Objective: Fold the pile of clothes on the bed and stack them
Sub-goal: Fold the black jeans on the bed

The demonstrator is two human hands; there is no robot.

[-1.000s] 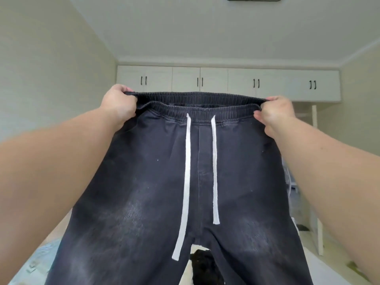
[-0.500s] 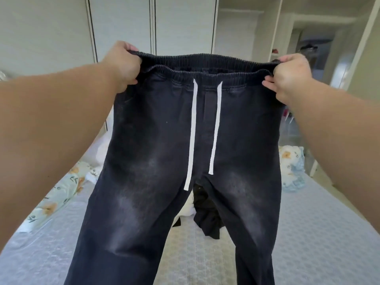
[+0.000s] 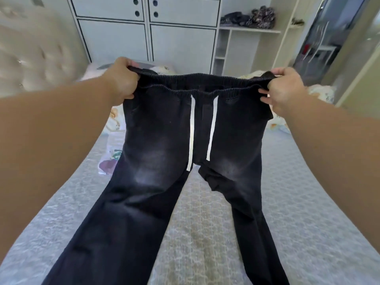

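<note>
Black faded trousers (image 3: 164, 140) with an elastic waistband and two white drawstrings (image 3: 191, 130) hang spread out in front of me over the bed (image 3: 205, 233). My left hand (image 3: 123, 79) grips the left end of the waistband. At the right end, my right hand (image 3: 283, 89) grips the band too. Both legs trail down toward me over the mattress. Another dark garment (image 3: 209, 177) lies on the bed behind the crotch, mostly hidden. A pale printed garment (image 3: 111, 159) shows at the left behind the trousers.
A tufted headboard (image 3: 30, 54) stands at the left. Floral pillows (image 3: 320, 93) lie at the far side. White wardrobe doors (image 3: 148, 27) and open shelves (image 3: 248, 27) with folded items stand behind the bed.
The trousers came down from up near the ceiling line to low over the bed, and my view tilted down with them. Both hands kept their grip on the waistband.
</note>
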